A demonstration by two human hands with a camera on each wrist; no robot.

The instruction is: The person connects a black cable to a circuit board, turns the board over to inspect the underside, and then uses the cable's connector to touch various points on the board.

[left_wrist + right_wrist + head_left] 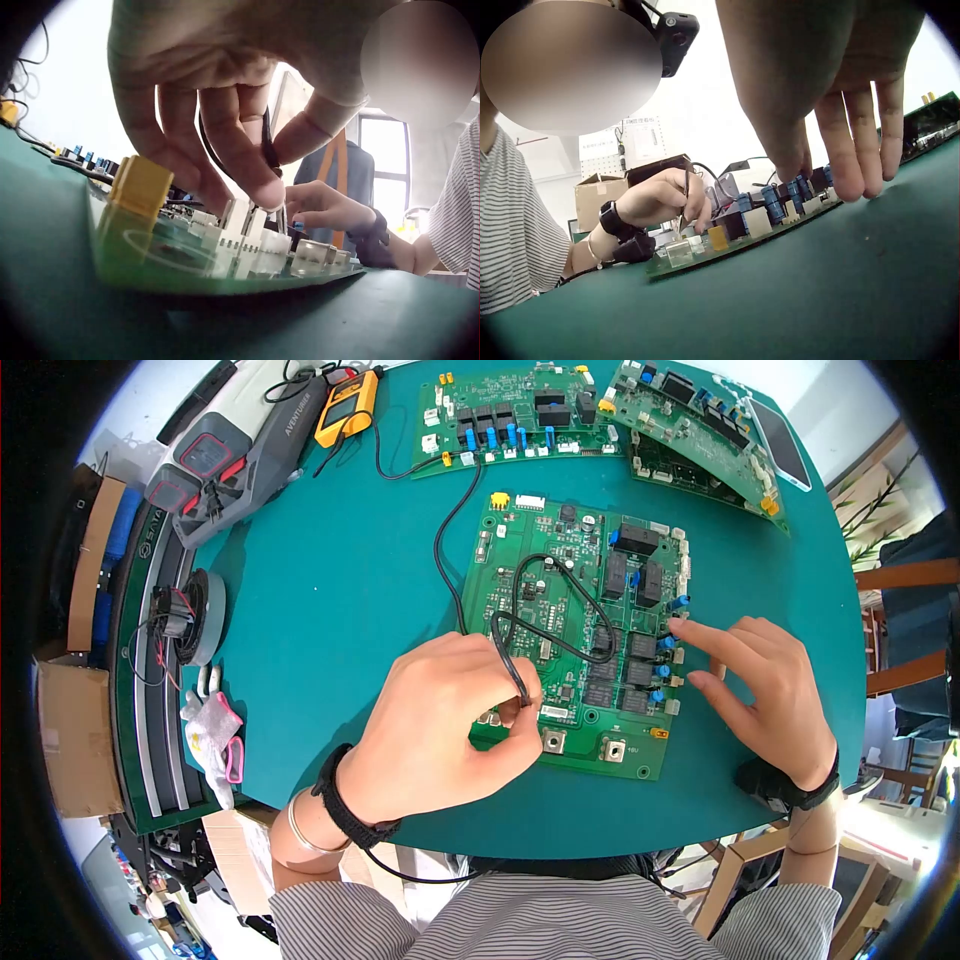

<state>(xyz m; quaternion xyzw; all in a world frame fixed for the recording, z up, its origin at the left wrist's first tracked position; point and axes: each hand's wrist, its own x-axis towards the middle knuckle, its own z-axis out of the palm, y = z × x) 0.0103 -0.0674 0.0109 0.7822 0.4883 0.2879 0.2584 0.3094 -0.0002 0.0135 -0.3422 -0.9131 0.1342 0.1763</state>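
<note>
A green circuit board (575,750) lies on the mat, with black relays (640,645) and small blue parts along its right side. Over its lower left part, my left hand (440,715) pinches the end of a black test lead (510,665) between thumb and fingers. A thin metal tip (282,219) points down from those fingers among the white connectors (236,232) in the left wrist view. The lead loops across the board. At the right edge, my right hand (765,685) has its index fingertip at a blue part, its other fingers loosely bent and holding nothing.
A yellow multimeter (347,408) stands at the back left by a grey case (255,455). More circuit boards (515,420) lie at the back, with a phone (780,445) at the right. A round speaker-like part (203,617) and white-pink gloves (212,735) sit at the left edge.
</note>
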